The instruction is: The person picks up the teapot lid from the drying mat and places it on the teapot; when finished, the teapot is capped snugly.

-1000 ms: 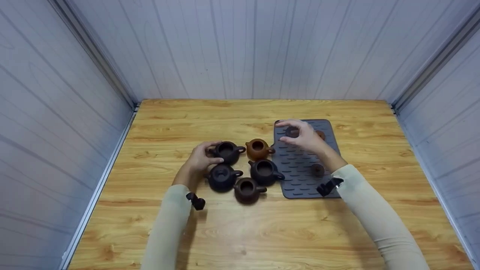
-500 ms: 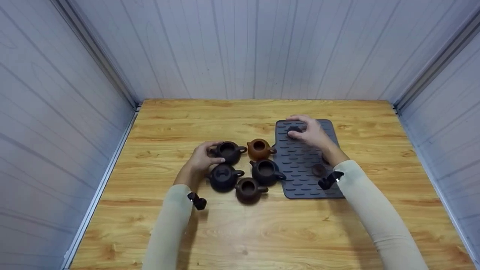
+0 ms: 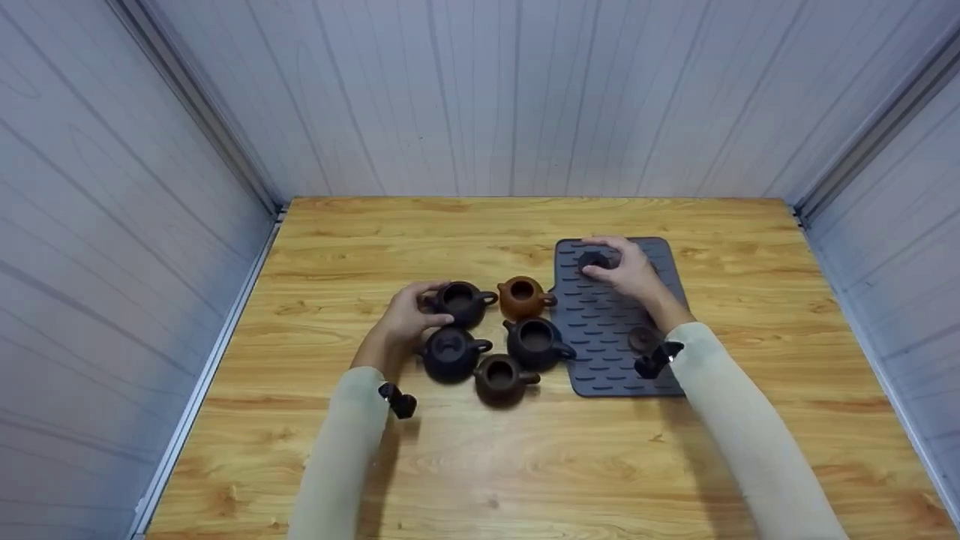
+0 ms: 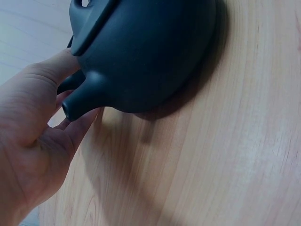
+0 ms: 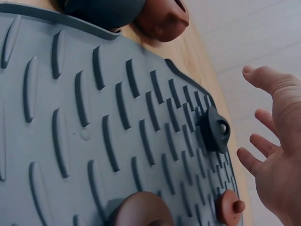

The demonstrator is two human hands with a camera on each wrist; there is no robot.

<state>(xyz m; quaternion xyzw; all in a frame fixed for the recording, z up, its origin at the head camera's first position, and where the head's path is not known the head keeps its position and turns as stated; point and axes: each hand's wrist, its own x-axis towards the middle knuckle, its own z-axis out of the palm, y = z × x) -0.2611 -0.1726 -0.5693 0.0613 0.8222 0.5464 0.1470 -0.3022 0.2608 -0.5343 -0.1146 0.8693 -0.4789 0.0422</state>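
My left hand (image 3: 405, 313) holds a lidless dark teapot (image 3: 463, 321) around its spout side, thumb on one side and fingers on the other. Just in front of it stands a dark teapot with its lid on (image 3: 448, 363), large in the left wrist view. On the grey mat (image 3: 600, 375) my right hand (image 3: 634, 271) is spread over a dark lid (image 3: 594, 259). In the right wrist view its fingers are apart from this looped lid (image 5: 216, 131). A brown lid (image 3: 643, 339) and an orange lid (image 5: 229, 208) also lie on the mat; the arm hides the orange one from the head camera.
Three more lidless teapots stand between the hands: an orange one (image 3: 521, 306), a dark one (image 3: 534, 355) near the mat's left edge, and a brown one (image 3: 499, 392) in front. Pale panel walls (image 3: 480, 97) enclose the wooden table (image 3: 480, 465) at the back and sides.
My right hand has shifted a little right over the mat, and its thumb and fingers now frame the dark lid. The left hand stays on the same teapot.
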